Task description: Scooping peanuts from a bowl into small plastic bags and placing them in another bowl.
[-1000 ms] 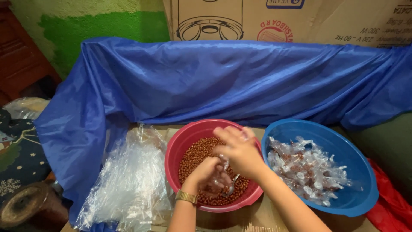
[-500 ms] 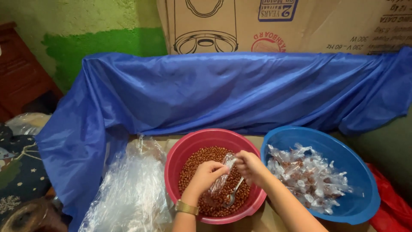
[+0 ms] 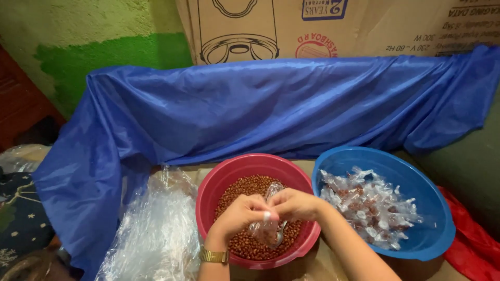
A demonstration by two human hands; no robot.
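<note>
Small clear plastic bag, held between both hands over the red bowl of brown nuts. Your left hand and right hand meet at the bag's top, fingers pinched together on the film. A metal spoon shows just under the bag, its bowl down among the nuts; you cannot tell which hand has its handle.

The film looks thin, limp and slick, so it will likely fold and slide rather than keep a shape. The nuts inside give the bottom what little weight it has. Judge the neck, just above the fill, the best place to grip; a pinch lower down would probably spill loose nuts.

To the right, touching the red bowl, a blue bowl holds filled packets. To the left lies a heap of empty clear bags. A blue sheet hangs along the far side.
</note>
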